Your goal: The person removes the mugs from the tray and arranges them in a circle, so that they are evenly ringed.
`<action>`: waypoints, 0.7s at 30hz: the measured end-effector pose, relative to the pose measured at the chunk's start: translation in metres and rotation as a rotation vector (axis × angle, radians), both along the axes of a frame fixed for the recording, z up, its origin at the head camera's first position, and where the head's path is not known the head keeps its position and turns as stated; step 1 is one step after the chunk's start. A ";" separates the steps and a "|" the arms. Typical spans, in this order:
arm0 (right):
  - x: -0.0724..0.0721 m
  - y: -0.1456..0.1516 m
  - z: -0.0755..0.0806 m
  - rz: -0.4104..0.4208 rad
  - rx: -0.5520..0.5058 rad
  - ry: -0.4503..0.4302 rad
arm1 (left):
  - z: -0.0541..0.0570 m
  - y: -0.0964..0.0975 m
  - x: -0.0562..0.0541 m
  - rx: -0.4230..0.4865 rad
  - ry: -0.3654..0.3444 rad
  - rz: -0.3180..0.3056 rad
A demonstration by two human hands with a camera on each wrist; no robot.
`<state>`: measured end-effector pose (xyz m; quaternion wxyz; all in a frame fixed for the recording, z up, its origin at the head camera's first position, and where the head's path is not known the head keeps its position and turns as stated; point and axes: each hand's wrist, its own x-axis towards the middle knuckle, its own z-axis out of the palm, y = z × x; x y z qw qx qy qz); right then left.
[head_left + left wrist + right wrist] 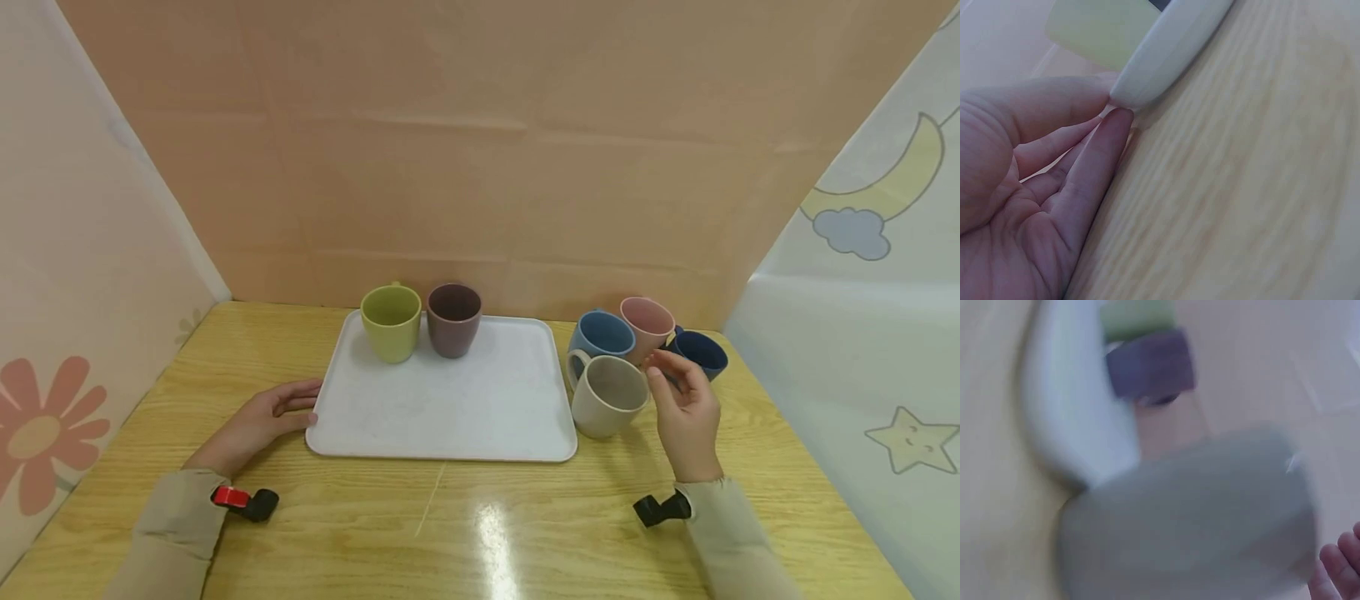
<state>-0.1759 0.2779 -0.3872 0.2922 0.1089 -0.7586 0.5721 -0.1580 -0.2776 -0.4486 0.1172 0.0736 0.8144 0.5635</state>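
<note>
At the left edge of the white tray (450, 417), my left hand (273, 412) holds the rim between thumb and fingertips; the left wrist view shows them meeting at the tray's edge (1154, 69). My right hand (686, 417) is raised at the right side of a beige mug (603, 412), fingers bent with nothing between them and fingertips near its rim. The mug stands beside the tray's right edge, handle to the left. In the right wrist view, which is blurred, the mug (1191, 519) fills the lower middle and some fingers (1338, 565) show at the corner.
On the tray's back left stand a green mug (392, 329) and a purple mug (454, 325). Behind the beige mug cluster a blue mug (600, 333), a pink mug (648, 325) and a navy mug (701, 354). Papered walls border the wooden table (360, 533).
</note>
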 end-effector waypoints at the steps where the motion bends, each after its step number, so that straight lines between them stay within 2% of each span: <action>1: 0.000 -0.005 0.005 0.006 -0.037 0.044 | 0.000 0.000 0.000 0.002 -0.002 0.000; 5: 0.002 -0.029 0.022 0.097 -0.110 0.097 | 0.000 0.000 0.001 0.009 -0.009 -0.002; 7: 0.002 -0.042 0.027 0.155 -0.113 0.085 | 0.000 0.000 0.001 0.011 -0.010 -0.003; 13: -0.006 -0.086 0.031 0.248 -0.056 -0.003 | 0.000 0.000 0.001 0.011 -0.003 -0.007; 16: -0.015 -0.110 0.029 0.294 -0.055 -0.100 | -0.001 0.000 0.000 0.010 -0.002 -0.008; 21: -0.041 -0.145 0.017 0.308 -0.010 -0.345 | -0.001 -0.001 -0.001 0.005 0.003 -0.003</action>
